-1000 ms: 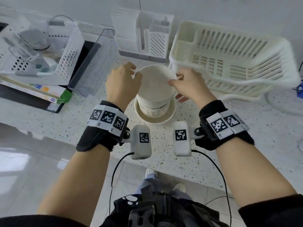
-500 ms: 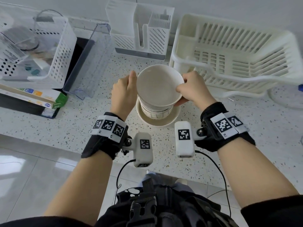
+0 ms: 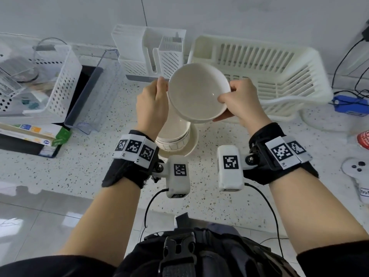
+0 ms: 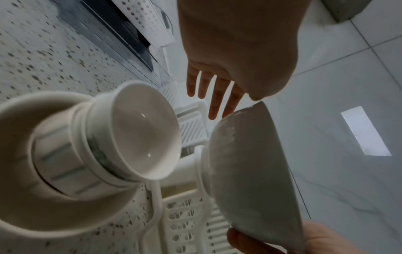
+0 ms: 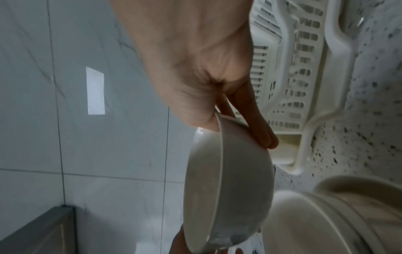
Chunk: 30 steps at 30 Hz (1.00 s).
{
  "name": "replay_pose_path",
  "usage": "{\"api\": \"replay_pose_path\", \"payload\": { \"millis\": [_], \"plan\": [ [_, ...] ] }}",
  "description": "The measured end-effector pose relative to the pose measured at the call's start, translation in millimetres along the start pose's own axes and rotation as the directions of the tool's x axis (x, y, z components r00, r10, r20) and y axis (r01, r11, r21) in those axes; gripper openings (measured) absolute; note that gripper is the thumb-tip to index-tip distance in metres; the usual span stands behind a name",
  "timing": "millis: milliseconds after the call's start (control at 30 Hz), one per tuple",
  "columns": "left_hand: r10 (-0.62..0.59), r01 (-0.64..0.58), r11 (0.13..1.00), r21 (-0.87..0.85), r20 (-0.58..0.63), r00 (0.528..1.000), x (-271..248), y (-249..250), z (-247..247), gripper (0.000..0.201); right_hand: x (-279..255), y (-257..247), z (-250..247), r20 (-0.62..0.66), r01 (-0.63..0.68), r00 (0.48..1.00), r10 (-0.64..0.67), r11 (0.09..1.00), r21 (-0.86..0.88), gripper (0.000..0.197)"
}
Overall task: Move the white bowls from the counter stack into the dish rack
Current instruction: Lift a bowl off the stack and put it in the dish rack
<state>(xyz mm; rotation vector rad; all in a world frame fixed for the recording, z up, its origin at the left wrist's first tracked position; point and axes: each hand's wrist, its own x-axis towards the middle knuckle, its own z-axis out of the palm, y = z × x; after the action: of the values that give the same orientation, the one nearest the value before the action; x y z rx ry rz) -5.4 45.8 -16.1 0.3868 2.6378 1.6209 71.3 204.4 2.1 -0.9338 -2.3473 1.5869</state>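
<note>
A white bowl (image 3: pixel 197 94) hangs in the air, tilted, above and just right of the counter stack (image 3: pixel 175 134). My right hand (image 3: pixel 231 96) pinches its right rim, thumb inside and fingers under the outer wall (image 5: pixel 259 130). My left hand (image 3: pixel 157 92) is at the left rim. In the left wrist view its thumb tip touches the rim and its fingers (image 4: pixel 215 99) are straight. The stack (image 4: pixel 139 137) is a white bowl on ribbed cups in a wide shallow dish. The white slatted dish rack (image 3: pixel 279 62) stands right behind the bowl (image 4: pixel 245 171) with nothing in it.
A white utensil holder (image 3: pixel 151 50) stands behind the stack. On the left are a clear plastic bin (image 3: pixel 93 92), a perforated white basket (image 3: pixel 50 80) and flat boxes (image 3: pixel 30 134). A blue device with cables (image 3: pixel 349 102) and a white controller (image 3: pixel 357 172) lie far right.
The top bowl has come off the stack, risen and shifted right toward the rack with both hands, and now tilts.
</note>
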Motion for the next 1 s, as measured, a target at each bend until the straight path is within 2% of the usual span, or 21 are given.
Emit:
{"api": "replay_pose_path", "payload": {
  "millis": [100,267,433,600,667,767,900,1000],
  "plan": [
    [0.047,-0.047,0.999,-0.007,0.047,0.998,0.0,20.1,29.5,0.046,6.8,11.4,-33.1,-0.065,0.006,0.998,-0.002,0.998,0.062,0.019],
    [0.137,-0.137,0.991,-0.008,0.111,0.984,-0.4,57.6,91.2,0.043,24.7,39.5,-98.2,-0.134,-0.008,0.99,0.033,0.983,0.181,0.016],
    [0.113,-0.134,0.989,0.062,0.267,0.957,5.5,73.2,153.6,0.025,52.0,67.8,-157.4,-0.164,-0.063,0.98,0.109,0.963,0.262,0.018],
    [0.12,-0.206,0.96,0.192,0.382,0.916,20.9,78.8,194.4,0.029,88.2,86.7,-183.6,-0.208,-0.095,0.964,0.168,0.942,0.322,0.021],
    [0.089,-0.218,0.947,0.234,0.463,0.882,28.9,80.0,204.9,0.032,102.8,89.9,-187.8,-0.217,-0.099,0.96,0.179,0.936,0.338,0.022],
    [0.043,-0.249,0.93,0.27,0.592,0.805,44.1,76.3,223.1,0.036,128.6,94.5,-188.4,-0.222,-0.15,0.943,0.248,0.912,0.382,0.031],
    [-0.035,-0.244,0.916,0.319,0.669,0.743,61.0,64.8,246.0,0.04,159.6,108.3,-179.5,-0.178,-0.266,0.916,0.36,0.876,0.403,0.053],
    [-0.085,-0.247,0.901,0.356,0.705,0.705,74.5,59.5,259.3,0.042,180.4,117.1,-170.7,-0.134,-0.315,0.911,0.39,0.867,0.385,0.057]
  ]
}}
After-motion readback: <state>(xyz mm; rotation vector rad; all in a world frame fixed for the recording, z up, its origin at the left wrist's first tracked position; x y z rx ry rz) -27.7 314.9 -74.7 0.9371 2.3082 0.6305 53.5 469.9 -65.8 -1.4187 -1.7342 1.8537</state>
